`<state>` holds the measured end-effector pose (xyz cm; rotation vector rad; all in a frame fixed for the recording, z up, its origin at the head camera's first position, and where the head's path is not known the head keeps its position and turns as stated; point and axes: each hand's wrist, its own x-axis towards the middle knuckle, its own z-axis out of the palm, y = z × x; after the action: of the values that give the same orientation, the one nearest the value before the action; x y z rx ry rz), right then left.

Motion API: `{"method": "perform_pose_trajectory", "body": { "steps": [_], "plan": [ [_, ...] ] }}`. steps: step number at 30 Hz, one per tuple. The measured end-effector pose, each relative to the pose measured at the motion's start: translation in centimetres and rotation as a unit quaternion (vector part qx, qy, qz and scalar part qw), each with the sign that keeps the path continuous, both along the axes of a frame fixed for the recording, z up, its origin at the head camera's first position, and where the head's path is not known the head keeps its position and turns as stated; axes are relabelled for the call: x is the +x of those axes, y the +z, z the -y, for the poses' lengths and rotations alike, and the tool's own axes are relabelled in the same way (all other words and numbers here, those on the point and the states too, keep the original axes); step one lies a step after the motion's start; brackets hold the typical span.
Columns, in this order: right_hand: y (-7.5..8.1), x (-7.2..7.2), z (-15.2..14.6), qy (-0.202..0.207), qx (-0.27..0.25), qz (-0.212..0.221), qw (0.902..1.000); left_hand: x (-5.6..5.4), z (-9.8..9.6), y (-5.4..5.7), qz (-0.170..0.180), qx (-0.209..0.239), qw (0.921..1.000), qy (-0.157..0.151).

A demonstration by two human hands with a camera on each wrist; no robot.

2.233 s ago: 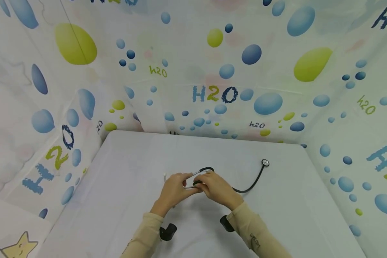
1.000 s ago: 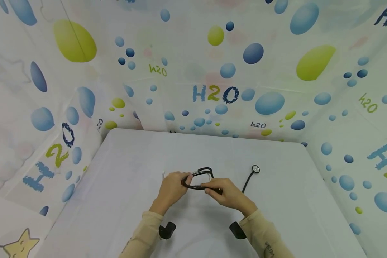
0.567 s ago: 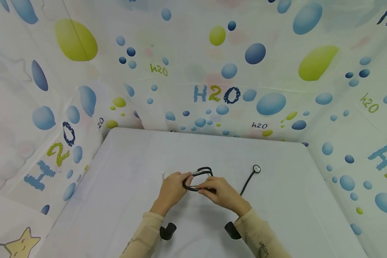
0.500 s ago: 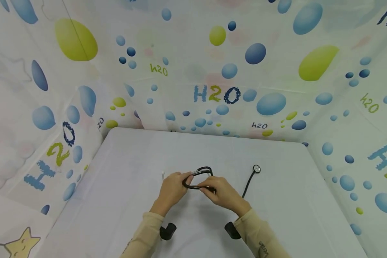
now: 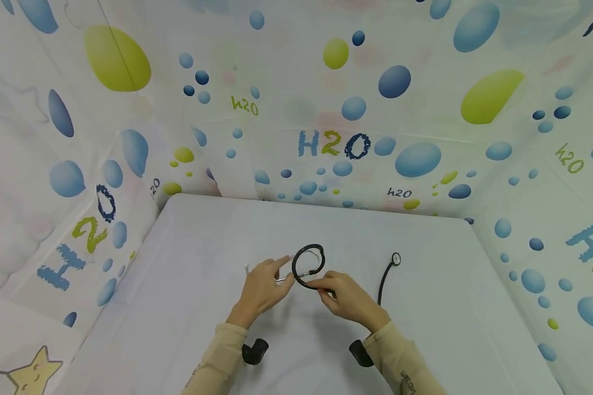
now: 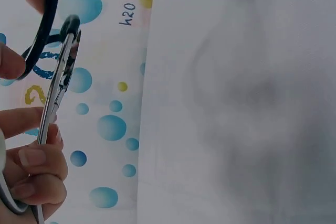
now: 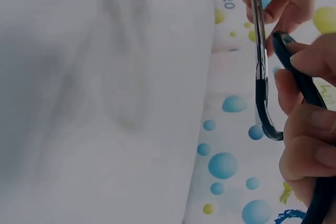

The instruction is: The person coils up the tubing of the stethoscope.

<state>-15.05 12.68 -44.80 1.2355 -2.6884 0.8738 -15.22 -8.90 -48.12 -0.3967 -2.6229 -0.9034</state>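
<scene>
A black stethoscope hangs between both hands above the white table. My left hand (image 5: 263,289) grips its metal ear tubes (image 6: 52,95), with fingers curled round them in the left wrist view. One pale eartip (image 5: 246,267) pokes out behind that hand. My right hand (image 5: 351,300) pinches the black tubing (image 7: 302,74), which bends in a round loop between the hands in the head view. From behind the right hand, the tubing runs on to the round chest piece (image 5: 396,259) at the right. Part of the tubing is hidden by the right hand.
The white table (image 5: 212,236) stretches out under both hands. Behind and beside it hangs a pale curtain (image 5: 277,71) printed with blue and green drops. Black wrist mounts (image 5: 255,351) show beneath the beige sleeves (image 5: 400,356).
Over the last second the tubing has been drawn into a rounder, higher loop. The left fingers have spread from the tubing and stay on the ear tubes; the chest piece has turned somewhat.
</scene>
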Motion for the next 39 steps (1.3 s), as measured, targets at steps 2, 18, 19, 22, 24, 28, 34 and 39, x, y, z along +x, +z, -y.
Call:
{"method": "perform_pose_trajectory", "body": {
  "steps": [2,18,19,22,24,28,34,39],
  "plan": [
    [-0.1,0.1,-0.1,-0.010,0.009,-0.022,0.9997,0.0,-0.1,0.0,0.001,-0.005,0.9999,0.012],
    [-0.4,0.8,0.3,-0.091,0.108,-0.110,0.9837,0.0,0.1,0.0,-0.033,-0.034,0.9988,0.007],
    [-0.3,0.9,0.5,-0.096,0.120,-0.111,0.9819,0.0,0.1,0.1,-0.035,-0.036,0.9987,0.008],
    [-0.2,1.3,1.0,-0.104,0.163,-0.118,0.9740,0.0,0.1,0.2,-0.031,-0.039,0.9987,0.010],
    [-0.4,1.5,1.3,-0.106,0.187,-0.130,0.9678,0.1,0.0,0.3,-0.020,-0.031,0.9993,0.005],
    [-0.8,1.8,1.9,-0.113,0.186,-0.153,0.9640,0.2,-0.2,0.5,-0.006,-0.026,0.9996,-0.007],
    [-0.8,1.8,2.2,-0.117,0.191,-0.181,0.9577,0.6,-0.2,0.6,0.020,-0.025,0.9994,0.010],
    [-0.4,1.7,2.3,-0.077,0.202,-0.174,0.9607,0.6,-0.3,0.4,0.011,-0.029,0.9995,0.003]
  ]
}}
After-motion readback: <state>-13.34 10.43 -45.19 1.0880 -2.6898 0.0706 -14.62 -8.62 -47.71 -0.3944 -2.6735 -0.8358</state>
